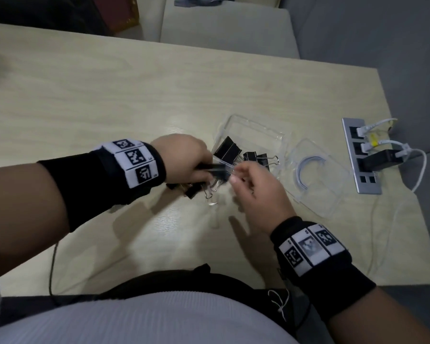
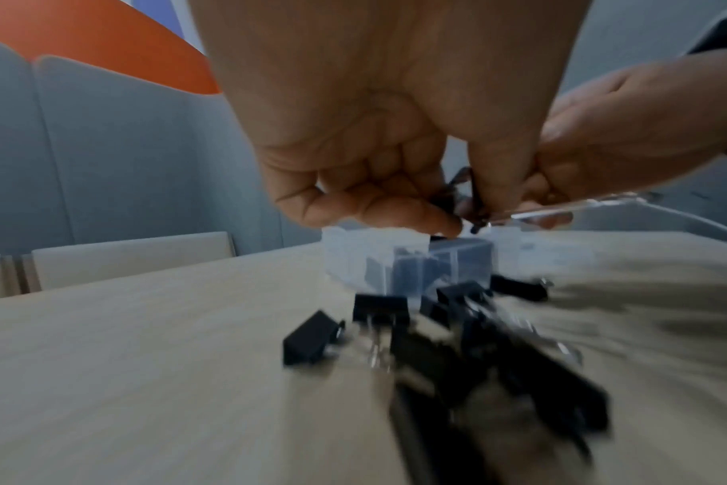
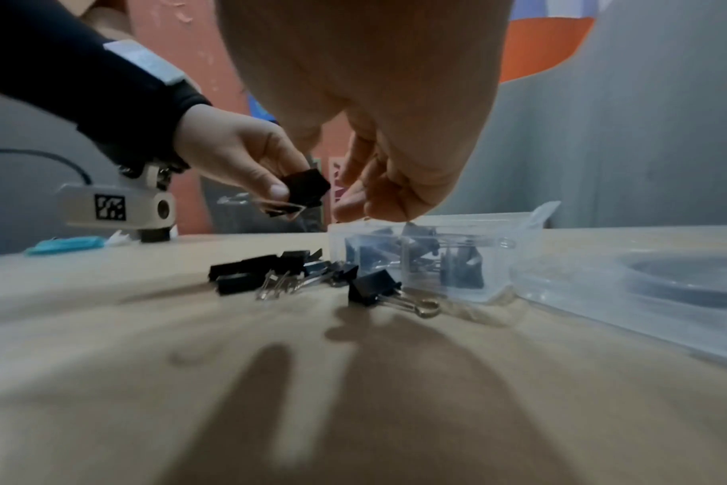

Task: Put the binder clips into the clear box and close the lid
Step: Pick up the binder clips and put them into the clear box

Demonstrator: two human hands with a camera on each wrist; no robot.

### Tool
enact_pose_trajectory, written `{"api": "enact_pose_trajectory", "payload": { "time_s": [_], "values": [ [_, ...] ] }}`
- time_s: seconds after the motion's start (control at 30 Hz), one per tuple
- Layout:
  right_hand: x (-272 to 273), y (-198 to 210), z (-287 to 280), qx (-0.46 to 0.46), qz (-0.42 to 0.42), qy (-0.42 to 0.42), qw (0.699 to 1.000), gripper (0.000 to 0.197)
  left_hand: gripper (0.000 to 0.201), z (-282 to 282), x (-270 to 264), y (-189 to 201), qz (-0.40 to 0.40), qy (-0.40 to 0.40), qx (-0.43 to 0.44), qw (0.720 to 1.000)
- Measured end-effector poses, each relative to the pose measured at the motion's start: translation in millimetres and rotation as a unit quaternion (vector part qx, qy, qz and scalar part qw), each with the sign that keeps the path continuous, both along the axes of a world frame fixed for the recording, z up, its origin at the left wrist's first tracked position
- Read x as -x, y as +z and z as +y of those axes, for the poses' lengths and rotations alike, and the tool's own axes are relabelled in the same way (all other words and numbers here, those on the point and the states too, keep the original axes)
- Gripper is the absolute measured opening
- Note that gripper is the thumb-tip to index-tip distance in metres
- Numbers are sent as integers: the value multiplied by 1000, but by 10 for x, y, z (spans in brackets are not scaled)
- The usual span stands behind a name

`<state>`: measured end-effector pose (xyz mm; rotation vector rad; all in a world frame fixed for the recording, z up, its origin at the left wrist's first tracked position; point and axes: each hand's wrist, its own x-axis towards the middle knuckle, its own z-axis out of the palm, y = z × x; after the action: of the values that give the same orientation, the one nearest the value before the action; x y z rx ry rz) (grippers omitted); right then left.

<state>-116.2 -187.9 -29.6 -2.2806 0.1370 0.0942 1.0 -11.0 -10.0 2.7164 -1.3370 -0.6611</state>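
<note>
My left hand pinches a black binder clip just left of the clear box; the right wrist view shows the held clip above the table. The right hand hovers beside it at the box's near rim, fingers loosely curled and holding nothing. Several clips lie inside the box. More loose clips sit on the table under my left hand, one clip alone near the box. The clear lid lies flat to the box's right.
A socket panel with plugs and white cables sits in the table near its right edge. A thin black cable runs off the front edge. A pale chair stands beyond the far edge.
</note>
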Motion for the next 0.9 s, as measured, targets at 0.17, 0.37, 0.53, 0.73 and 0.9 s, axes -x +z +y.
{"api": "enact_pose_trajectory", "payload": {
  "time_s": [0.17, 0.37, 0.53, 0.73, 0.9],
  "values": [
    [-234, 96, -120, -69, -5, -114, 991, 22, 43, -484, -115, 89, -67, 117, 36, 990],
    [-555, 17, -306, 108, 31, -68, 991, 19, 49, -698, -218, 1, -65, 126, -24, 990],
    [-611, -19, -297, 164, 51, 8, 985, 26, 48, -462, -384, 30, -64, 167, -27, 984],
    [-602, -14, -284, 66, 35, -104, 992, 26, 40, -148, -465, 18, -45, 199, -50, 978],
    [-604, -52, -210, 167, 69, 15, 983, 28, 35, -6, -409, -17, -20, 205, -93, 974]
  ]
}}
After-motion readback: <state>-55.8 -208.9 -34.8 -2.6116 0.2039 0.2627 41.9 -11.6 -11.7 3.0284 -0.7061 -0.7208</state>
